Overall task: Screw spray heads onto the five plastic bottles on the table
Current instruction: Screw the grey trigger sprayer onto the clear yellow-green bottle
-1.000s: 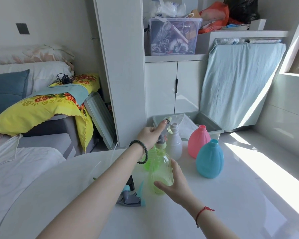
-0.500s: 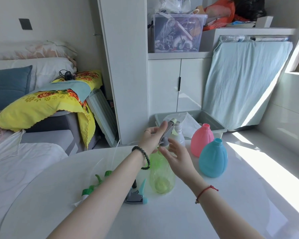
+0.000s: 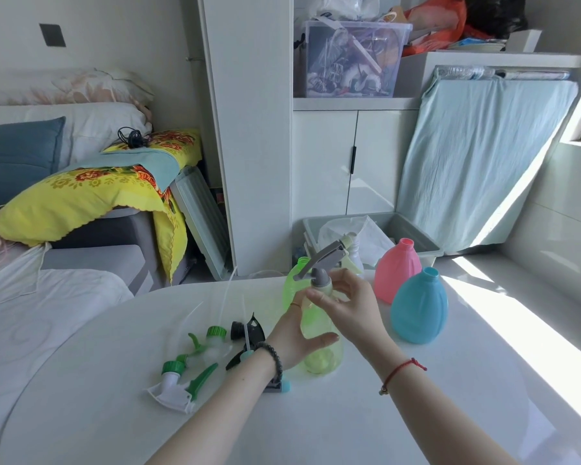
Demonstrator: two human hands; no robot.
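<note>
A pale yellow-green bottle (image 3: 326,357) stands on the white table (image 3: 349,414) with a grey spray head (image 3: 322,260) sitting on its neck. My left hand (image 3: 296,340) wraps the bottle's body. My right hand (image 3: 353,303) pinches the grey collar at the neck. Behind it stand a green bottle (image 3: 292,286) and a white bottle (image 3: 354,250), mostly hidden. A pink bottle (image 3: 398,270) and a blue bottle (image 3: 420,307) stand open-necked on the right. Loose spray heads lie to the left: a white-and-green one (image 3: 178,387), a clear-and-green one (image 3: 208,340), a black one (image 3: 249,330).
A grey bin (image 3: 416,236) with a plastic bag sits beyond the table's far edge. A bed with a yellow pillow (image 3: 81,193) is at left. White cabinets and a blue cloth-covered board (image 3: 477,156) stand behind. Strong sunlight falls on the table's right side.
My left hand has dropped from the spray head to the bottle's body. My right hand has risen from the body to the collar at the neck. The camera has tilted, bringing the loose heads into view.
</note>
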